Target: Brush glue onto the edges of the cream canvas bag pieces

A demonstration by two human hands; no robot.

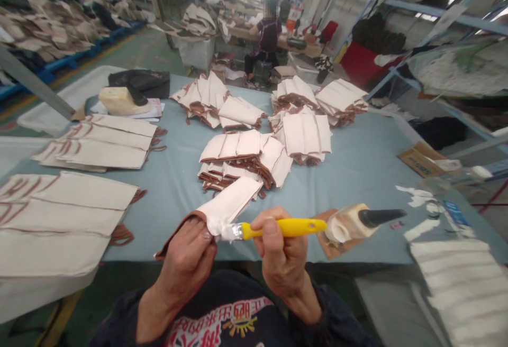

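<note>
My right hand is closed around the yellow handle of a paintbrush. White stuff coats the bristles, which touch a cream piece with brown edging close to my left fingertips. My left hand grips the near end of this piece, fingers curled over its brown edge. Just beyond it lies a pile of similar cream pieces with brown edges. To the right of my right hand, a cream-coloured container with a black tapered part rests on a brown patch.
More stacks of cream pieces lie at the left and far side of the blue-grey table. White strips, a cardboard box and a pale stack are on the right. A person sits farther back.
</note>
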